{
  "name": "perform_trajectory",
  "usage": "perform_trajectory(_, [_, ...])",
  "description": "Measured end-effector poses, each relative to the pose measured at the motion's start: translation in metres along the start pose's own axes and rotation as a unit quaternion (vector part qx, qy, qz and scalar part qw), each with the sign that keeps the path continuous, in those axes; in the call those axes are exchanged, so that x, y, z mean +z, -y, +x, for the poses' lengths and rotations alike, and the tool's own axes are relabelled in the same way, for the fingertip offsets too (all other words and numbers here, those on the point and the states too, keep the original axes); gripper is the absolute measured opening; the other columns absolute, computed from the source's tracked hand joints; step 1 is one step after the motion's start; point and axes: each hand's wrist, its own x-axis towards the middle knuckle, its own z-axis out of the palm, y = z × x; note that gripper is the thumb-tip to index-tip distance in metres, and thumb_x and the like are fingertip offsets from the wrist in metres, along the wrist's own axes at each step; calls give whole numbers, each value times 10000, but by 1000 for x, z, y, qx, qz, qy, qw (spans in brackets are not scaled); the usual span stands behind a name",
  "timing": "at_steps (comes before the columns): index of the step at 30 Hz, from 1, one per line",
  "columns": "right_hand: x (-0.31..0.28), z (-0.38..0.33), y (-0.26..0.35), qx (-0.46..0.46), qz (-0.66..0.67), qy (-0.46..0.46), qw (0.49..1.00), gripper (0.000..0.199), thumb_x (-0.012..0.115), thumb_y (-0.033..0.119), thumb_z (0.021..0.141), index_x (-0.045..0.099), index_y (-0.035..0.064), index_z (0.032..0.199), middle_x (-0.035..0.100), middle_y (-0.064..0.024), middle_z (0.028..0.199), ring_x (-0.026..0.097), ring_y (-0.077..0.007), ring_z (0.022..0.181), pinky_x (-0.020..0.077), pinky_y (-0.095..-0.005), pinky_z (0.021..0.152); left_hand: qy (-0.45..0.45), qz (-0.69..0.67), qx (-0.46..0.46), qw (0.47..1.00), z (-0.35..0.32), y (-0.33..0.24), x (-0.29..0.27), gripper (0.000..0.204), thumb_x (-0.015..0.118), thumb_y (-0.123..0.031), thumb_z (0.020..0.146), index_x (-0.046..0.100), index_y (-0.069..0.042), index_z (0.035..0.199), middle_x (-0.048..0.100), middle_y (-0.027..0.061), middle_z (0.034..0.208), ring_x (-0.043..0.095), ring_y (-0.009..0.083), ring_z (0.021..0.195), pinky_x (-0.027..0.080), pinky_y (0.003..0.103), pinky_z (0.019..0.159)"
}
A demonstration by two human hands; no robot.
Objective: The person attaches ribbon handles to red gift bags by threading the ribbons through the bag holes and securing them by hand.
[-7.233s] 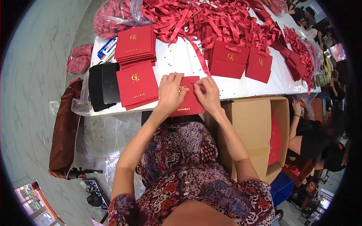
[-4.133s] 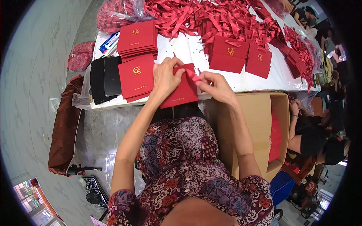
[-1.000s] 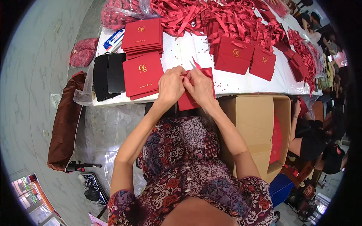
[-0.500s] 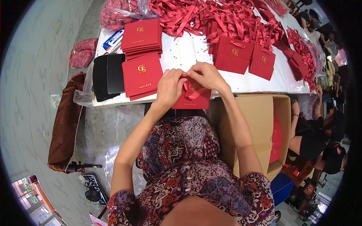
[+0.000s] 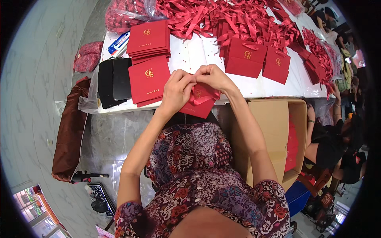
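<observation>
Just off the table's front edge hangs a small red paper gift bag [image 5: 197, 110] with gold print, tilted between my hands. A shiny red ribbon [image 5: 204, 99] loops across its front. My left hand [image 5: 177, 90] pinches at the bag's top edge, its fingertips pressed together. Close against it, my right hand [image 5: 214, 79] pinches at the same spot with thumb and forefinger. What exactly lies between the fingertips is too small to see. Left of my hands is a stack of flat red bags [image 5: 149, 81], with another red stack [image 5: 147, 37] behind it.
Red ribbons [image 5: 190, 18] heap along the back of the white table [image 5: 194, 51]. Ribboned red bags [image 5: 246, 57] lie at right. A black phone-like slab [image 5: 122, 79] rests at left. An open cardboard box [image 5: 270, 135] stands beside my right arm; other people sit farther right.
The bag has tilted, its lower edge swinging so the bottom corner points down and right. Both hands stay together at its top, with small finger shifts.
</observation>
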Motion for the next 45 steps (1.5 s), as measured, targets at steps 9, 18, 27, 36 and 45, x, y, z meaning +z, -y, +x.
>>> perform_trajectory(9, [-1, 14, -9, -79, -192, -279, 938, 285, 751, 311, 814, 742, 31, 862, 683, -114, 767, 669, -269, 722, 512, -382, 672, 47, 46, -171, 983, 3, 2, 9, 125, 730, -82, 803, 630, -29, 854, 580, 149, 859, 614, 351, 823, 493, 439, 710])
perform_trajectory(18, [2, 3, -9, 8, -359, -249, 900, 237, 762, 267, 797, 696, 41, 828, 697, -109, 729, 684, -294, 706, 523, -397, 666, 146, 157, -217, 952, 21, 8, 22, 218, 724, -233, 848, 658, -26, 871, 651, 190, 844, 638, 357, 799, 500, 458, 686])
perform_trajectory(27, [-1, 2, -20, 2, -141, -275, 951, 184, 759, 190, 823, 728, 21, 887, 698, -85, 709, 664, -167, 638, 510, -307, 611, 62, 225, -112, 966, 38, 35, 50, 212, 751, -195, 774, 692, -20, 878, 675, 162, 805, 630, 329, 843, 478, 441, 756])
perform_trajectory(36, [-6, 4, -27, 4, -40, -301, 953, 131, 706, 96, 893, 696, -27, 938, 665, -16, 725, 572, -60, 612, 442, -224, 545, 28, 69, -157, 985, 29, 35, 56, 90, 716, -144, 816, 709, -60, 848, 651, 79, 694, 565, 294, 697, 468, 409, 691])
perform_trajectory(45, [-9, -5, -19, -45, 25, -177, 983, 122, 641, 115, 953, 649, -7, 963, 636, -6, 776, 555, -49, 658, 437, -209, 591, -17, 21, -151, 988, 17, 18, 45, 108, 717, -168, 851, 730, -69, 893, 668, 57, 773, 545, 236, 778, 463, 361, 698])
